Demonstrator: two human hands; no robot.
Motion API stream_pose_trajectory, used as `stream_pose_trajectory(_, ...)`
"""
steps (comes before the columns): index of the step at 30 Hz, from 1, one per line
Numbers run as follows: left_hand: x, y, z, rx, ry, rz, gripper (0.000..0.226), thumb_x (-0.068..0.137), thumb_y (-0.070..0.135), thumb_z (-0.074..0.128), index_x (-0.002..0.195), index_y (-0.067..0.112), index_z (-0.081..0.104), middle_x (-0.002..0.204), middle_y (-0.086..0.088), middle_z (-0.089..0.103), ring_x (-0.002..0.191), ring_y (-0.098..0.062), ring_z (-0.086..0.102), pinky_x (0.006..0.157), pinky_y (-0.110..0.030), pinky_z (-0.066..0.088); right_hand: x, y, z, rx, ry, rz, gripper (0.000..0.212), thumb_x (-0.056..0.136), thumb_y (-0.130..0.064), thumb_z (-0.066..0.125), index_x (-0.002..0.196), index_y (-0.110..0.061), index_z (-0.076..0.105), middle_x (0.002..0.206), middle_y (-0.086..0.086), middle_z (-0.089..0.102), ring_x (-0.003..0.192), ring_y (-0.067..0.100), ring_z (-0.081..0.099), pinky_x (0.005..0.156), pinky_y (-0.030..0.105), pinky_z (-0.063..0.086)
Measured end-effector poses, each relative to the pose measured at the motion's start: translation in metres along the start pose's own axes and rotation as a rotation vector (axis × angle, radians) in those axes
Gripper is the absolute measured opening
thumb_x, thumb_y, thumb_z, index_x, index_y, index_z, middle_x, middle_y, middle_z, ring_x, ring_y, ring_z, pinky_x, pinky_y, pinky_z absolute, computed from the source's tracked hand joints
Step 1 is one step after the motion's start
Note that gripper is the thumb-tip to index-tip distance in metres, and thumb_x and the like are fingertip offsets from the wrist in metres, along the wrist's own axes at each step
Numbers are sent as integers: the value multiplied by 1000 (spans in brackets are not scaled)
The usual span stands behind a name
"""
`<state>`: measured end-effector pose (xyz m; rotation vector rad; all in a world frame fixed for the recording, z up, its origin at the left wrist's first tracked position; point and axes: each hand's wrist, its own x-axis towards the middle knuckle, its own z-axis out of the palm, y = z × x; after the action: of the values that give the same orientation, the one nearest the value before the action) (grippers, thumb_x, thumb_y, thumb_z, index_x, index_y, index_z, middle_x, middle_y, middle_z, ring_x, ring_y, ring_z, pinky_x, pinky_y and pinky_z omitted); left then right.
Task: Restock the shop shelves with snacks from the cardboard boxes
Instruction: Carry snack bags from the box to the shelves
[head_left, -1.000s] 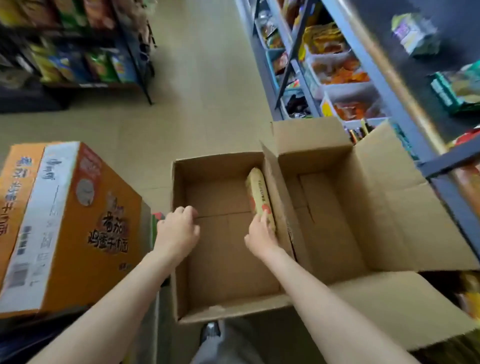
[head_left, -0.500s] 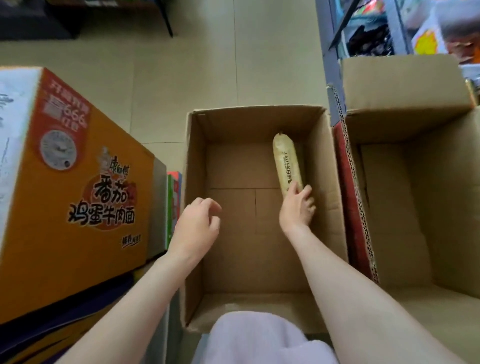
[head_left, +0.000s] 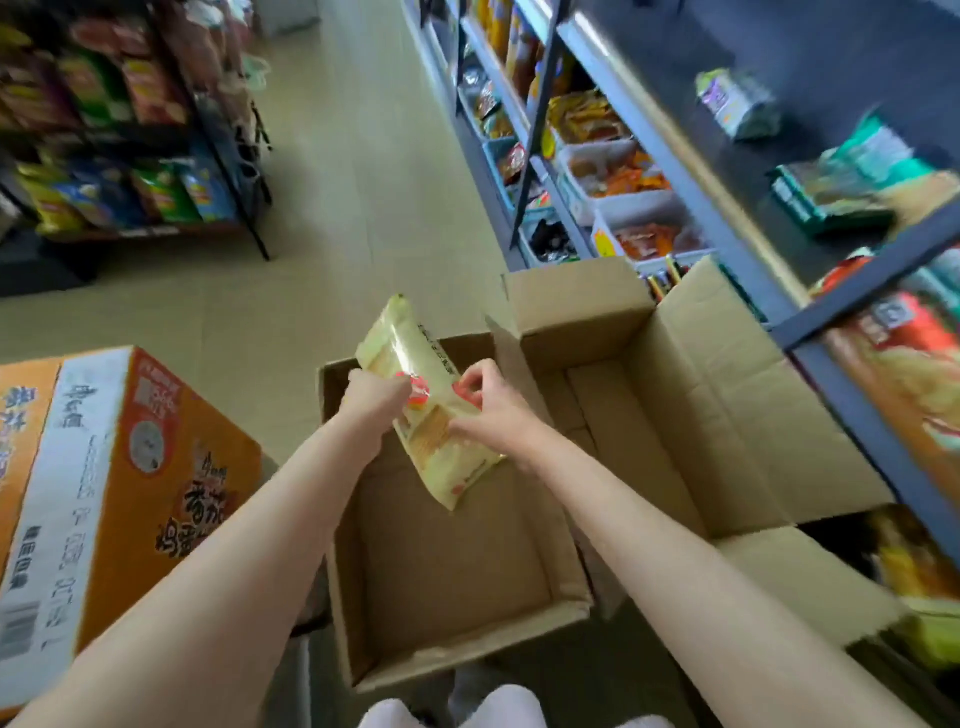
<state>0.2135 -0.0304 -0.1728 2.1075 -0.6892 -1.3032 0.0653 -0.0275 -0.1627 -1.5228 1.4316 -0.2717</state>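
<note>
A pale yellow snack packet (head_left: 415, 384) with red marks is held above the open cardboard box (head_left: 467, 644), tilted with its top end away from me. My left hand (head_left: 371, 402) grips its left edge and my right hand (head_left: 496, 413) pinches its right edge. The box below shows only its bare brown floor. A second open cardboard box (head_left: 717, 415) stands right beside it, against the shop shelves (head_left: 691, 171), and it too looks bare inside.
An orange and white sealed carton (head_left: 119, 499) stands at my left. The grey shelves on the right hold bins of snacks (head_left: 618, 171) and packets. A dark rack of crisp bags (head_left: 119, 192) stands at the far left. Tiled floor (head_left: 353, 208) runs between them.
The packet stood against the box's right wall with my right hand on it. Now both hands hold it lifted above the box, and my view has risen toward the shelves.
</note>
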Motion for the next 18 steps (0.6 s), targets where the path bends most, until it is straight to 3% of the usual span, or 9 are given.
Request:
stream_pose_trajectory(2,-29,37,3,-68,-13,56,45,86,20,60,125,3,44,117,-10,53,99,-22,51,76,-32,46,-34,-31,-49,88,91,-77,47,80,-7,67,119,-13,41,109,-4,50,100,10,51,81,20,42)
stream_pose_trajectory(4,-72,72,6,-192,-155,110,33,87,16,58,115,4,46,109,-8,47,100,-23,50,81,-33,48,-76,-51,-95,225,175,-124,45,81,0,65,116,-15,41,106,-3,50,90,5,51,70,14,46)
stream_pose_trajectory(6,-125,105,8,-281,-446,180,11,89,16,56,96,9,51,94,-6,46,82,-19,53,71,-28,51,-129,-59,-137,354,254,-158,43,82,3,63,112,-19,41,115,6,51,91,12,55,68,21,52)
stream_pose_trajectory(8,-182,132,11,-272,-710,272,7,89,17,55,95,14,54,83,-1,50,68,-13,50,58,-20,48,-189,-60,-172,514,317,-177,40,84,4,61,110,-20,43,113,13,53,84,20,59,62,25,54)
stream_pose_trajectory(11,-255,162,36,-177,-904,526,21,89,7,56,98,26,58,86,9,55,68,-2,57,60,-11,47,-286,-53,-208,645,453,-222,33,85,1,60,106,-21,48,101,13,60,84,27,61,75,38,52)
stream_pose_trajectory(13,-306,173,53,-121,-1061,586,14,90,6,53,89,17,62,84,0,64,60,-6,65,52,-15,51,-345,-45,-222,700,562,-234,31,86,1,59,105,-21,50,97,11,62,82,25,61,75,37,50)
stream_pose_trajectory(16,-381,181,87,54,-1110,831,8,87,9,61,94,12,62,102,-10,64,85,-18,67,66,-25,53,-428,-29,-232,695,741,-191,32,87,0,59,108,-23,51,98,7,62,82,20,60,72,30,48)
stream_pose_trajectory(18,-427,182,106,146,-1114,972,30,74,17,76,99,14,59,103,-8,63,89,-21,63,72,-30,50,-479,-21,-233,589,902,-112,24,87,-7,62,101,-24,53,102,5,59,85,16,57,72,25,46)
